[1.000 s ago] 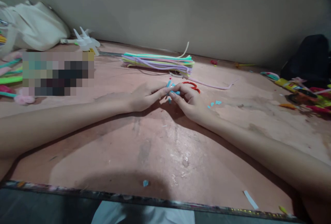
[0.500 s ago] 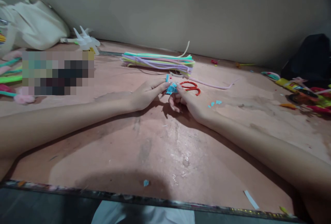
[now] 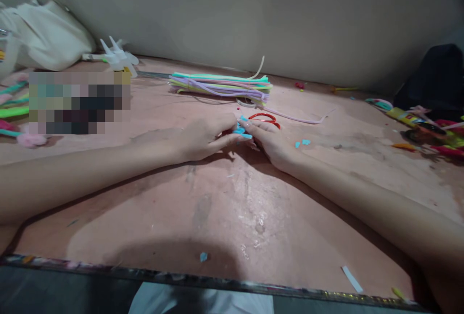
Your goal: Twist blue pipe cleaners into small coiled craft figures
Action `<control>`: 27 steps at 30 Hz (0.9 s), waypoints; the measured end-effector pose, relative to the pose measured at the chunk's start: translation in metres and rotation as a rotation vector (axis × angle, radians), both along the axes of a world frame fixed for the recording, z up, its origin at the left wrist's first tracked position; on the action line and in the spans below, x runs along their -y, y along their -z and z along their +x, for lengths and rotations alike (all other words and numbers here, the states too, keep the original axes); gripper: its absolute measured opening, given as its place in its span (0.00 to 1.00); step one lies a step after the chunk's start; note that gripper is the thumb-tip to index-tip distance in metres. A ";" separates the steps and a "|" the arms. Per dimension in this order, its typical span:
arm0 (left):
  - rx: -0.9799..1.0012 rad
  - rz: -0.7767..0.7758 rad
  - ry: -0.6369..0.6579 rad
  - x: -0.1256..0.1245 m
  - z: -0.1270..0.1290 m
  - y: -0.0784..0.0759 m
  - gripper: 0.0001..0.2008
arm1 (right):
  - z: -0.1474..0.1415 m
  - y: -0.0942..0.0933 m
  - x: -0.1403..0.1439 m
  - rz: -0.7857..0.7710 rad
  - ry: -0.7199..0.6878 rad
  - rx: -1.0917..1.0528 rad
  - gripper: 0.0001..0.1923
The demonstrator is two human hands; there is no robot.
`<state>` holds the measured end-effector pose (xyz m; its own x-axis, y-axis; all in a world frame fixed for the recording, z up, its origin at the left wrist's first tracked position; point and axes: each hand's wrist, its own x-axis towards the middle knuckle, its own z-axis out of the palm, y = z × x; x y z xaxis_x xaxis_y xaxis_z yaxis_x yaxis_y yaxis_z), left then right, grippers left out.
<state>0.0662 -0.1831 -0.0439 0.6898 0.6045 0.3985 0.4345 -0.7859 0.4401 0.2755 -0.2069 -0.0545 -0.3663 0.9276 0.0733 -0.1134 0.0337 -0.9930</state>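
Both hands meet over the middle of the table around a small bright blue folded piece [image 3: 239, 131], whose kind I cannot make out. My left hand [image 3: 207, 136] pinches it from the left, its thumb along the near side. From the right, the fingertips of my right hand [image 3: 270, 141] close on the same piece, and its lower fingers are partly hidden. Just behind my right hand lie scissors with red handles [image 3: 267, 116]; their blades are hidden. Small blue scraps [image 3: 305, 142] lie to the right of that hand.
A bundle of pastel pipe cleaners [image 3: 219, 87] lies beyond the hands, a loose lilac one [image 3: 300, 119] trailing right. White nozzle-topped bottles [image 3: 118, 57] and a white bag [image 3: 54, 36] sit at the back left. Colourful craft bits [image 3: 435, 135] and a dark bag [image 3: 431, 82] are at right.
My left hand has turned, its thumb now on the near side of the blue piece. The piece has tilted between the fingers, and my right fingers have shifted, covering more of the scissors.
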 end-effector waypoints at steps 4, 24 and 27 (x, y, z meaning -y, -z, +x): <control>-0.064 0.140 -0.055 0.001 -0.001 0.001 0.19 | 0.000 0.002 0.000 0.007 -0.004 -0.050 0.28; 0.131 -0.022 0.094 0.000 0.000 0.000 0.19 | 0.004 0.008 0.006 0.541 0.068 0.154 0.15; 0.163 -0.103 0.117 0.000 0.001 -0.001 0.22 | 0.003 0.005 0.008 0.546 0.057 0.143 0.16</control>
